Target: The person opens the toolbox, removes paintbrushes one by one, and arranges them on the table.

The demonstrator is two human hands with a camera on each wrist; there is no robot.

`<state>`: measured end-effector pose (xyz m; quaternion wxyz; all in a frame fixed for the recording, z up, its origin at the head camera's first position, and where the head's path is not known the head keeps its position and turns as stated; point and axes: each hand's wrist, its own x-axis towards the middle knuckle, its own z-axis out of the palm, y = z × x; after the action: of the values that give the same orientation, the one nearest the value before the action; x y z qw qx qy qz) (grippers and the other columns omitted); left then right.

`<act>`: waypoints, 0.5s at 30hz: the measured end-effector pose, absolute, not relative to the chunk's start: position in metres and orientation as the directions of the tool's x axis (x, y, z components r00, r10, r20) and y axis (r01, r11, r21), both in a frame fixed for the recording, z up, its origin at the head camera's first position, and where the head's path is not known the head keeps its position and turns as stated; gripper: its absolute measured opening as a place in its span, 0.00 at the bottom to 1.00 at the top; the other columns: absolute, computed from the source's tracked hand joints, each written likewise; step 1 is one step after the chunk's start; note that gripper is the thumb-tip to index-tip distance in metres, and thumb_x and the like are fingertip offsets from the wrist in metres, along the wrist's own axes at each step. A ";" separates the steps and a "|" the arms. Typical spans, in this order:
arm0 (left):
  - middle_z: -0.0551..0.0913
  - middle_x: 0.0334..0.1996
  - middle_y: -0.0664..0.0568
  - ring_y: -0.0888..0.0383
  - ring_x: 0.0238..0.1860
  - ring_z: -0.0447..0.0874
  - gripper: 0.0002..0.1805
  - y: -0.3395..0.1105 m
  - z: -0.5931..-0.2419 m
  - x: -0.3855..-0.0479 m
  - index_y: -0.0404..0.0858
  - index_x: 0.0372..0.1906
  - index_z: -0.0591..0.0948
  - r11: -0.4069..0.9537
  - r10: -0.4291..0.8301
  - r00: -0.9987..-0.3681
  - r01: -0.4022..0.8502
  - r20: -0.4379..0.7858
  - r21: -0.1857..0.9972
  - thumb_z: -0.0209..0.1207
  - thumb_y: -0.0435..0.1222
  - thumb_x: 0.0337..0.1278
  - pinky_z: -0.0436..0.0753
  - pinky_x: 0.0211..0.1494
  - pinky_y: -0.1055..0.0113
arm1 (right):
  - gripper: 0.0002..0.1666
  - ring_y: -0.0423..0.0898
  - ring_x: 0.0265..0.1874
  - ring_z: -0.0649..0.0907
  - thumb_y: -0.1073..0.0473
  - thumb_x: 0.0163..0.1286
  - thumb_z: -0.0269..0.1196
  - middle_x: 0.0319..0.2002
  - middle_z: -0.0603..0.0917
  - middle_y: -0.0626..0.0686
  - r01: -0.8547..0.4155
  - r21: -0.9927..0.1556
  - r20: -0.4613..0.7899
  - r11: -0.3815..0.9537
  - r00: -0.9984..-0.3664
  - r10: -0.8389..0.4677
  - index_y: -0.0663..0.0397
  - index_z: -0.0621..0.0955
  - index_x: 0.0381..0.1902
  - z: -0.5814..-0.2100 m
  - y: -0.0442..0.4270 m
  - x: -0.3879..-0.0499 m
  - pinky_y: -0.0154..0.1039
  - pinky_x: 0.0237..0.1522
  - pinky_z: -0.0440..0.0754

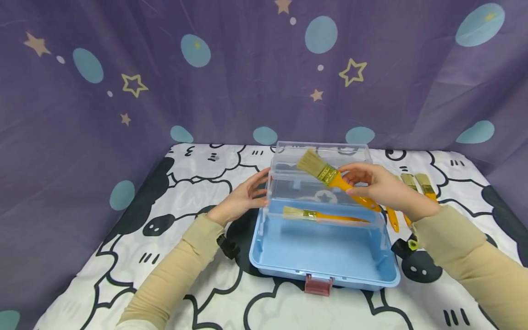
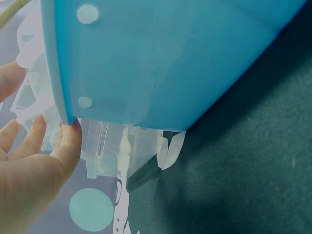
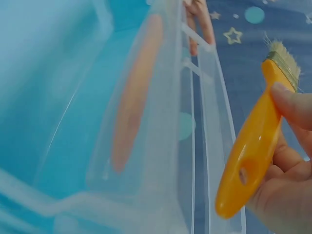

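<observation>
My right hand (image 1: 373, 185) pinches a wide paintbrush (image 1: 317, 167) by its orange handle, above the clear tray of an open blue storage box (image 1: 264, 266). The brush's bristles point up and left. In the right wrist view the thumb presses on the handle (image 3: 251, 151) just below the metal band. A narrower paintbrush (image 1: 305, 214) lies lengthwise in the clear tray (image 1: 274, 214). My left hand (image 1: 243, 197) is at the left side of the box, fingers spread; in the left wrist view its thumb (image 2: 69, 144) touches the box's corner rim.
Several more orange-handled paintbrushes (image 1: 425, 183) lie on the cloth right of the box, partly behind my right forearm. The transparent lid (image 1: 321, 146) stands open at the back. A reddish latch (image 1: 318, 285) hangs at the front. A purple curtain (image 1: 247, 91) rises behind the table.
</observation>
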<state>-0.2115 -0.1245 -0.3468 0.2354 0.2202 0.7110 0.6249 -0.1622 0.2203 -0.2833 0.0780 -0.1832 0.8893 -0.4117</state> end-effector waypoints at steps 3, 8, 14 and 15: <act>0.47 0.75 0.47 0.41 0.71 0.55 0.48 -0.125 -0.347 -0.213 0.50 0.76 0.45 0.116 0.612 -0.789 0.025 -0.052 0.993 0.56 0.22 0.58 0.68 0.68 0.49 | 0.30 0.40 0.47 0.77 0.63 0.68 0.60 0.54 0.75 0.57 -0.180 -0.821 -0.020 0.542 -0.940 -0.342 0.55 0.67 0.66 -0.284 0.231 -0.161 0.31 0.46 0.80; 0.47 0.75 0.47 0.41 0.71 0.55 0.48 -0.125 -0.346 -0.213 0.50 0.76 0.45 0.124 0.608 -0.792 0.028 -0.054 0.992 0.56 0.22 0.58 0.68 0.68 0.49 | 0.29 0.33 0.43 0.77 0.63 0.69 0.58 0.47 0.76 0.45 -0.063 -0.908 -0.062 0.415 -0.958 -0.280 0.50 0.65 0.67 -0.290 0.248 -0.161 0.27 0.43 0.80; 0.48 0.75 0.47 0.42 0.71 0.55 0.48 -0.124 -0.346 -0.211 0.51 0.76 0.45 0.127 0.603 -0.795 0.017 -0.064 0.992 0.56 0.22 0.58 0.66 0.69 0.50 | 0.23 0.36 0.38 0.78 0.66 0.69 0.57 0.40 0.79 0.38 0.023 -0.984 -0.071 0.178 -0.960 -0.270 0.32 0.70 0.53 -0.295 0.266 -0.161 0.28 0.37 0.80; 0.48 0.75 0.47 0.42 0.71 0.55 0.48 -0.124 -0.346 -0.211 0.51 0.76 0.45 0.126 0.603 -0.795 0.016 -0.064 0.992 0.56 0.22 0.58 0.66 0.69 0.50 | 0.23 0.37 0.38 0.79 0.67 0.69 0.57 0.40 0.80 0.38 0.032 -0.988 -0.071 0.149 -0.962 -0.265 0.33 0.70 0.53 -0.295 0.269 -0.161 0.28 0.37 0.80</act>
<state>-0.2112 -0.1240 -0.3458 0.2350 0.2170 0.7124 0.6246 -0.1608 0.2693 -0.2948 0.1148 -0.0779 0.7492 -0.6477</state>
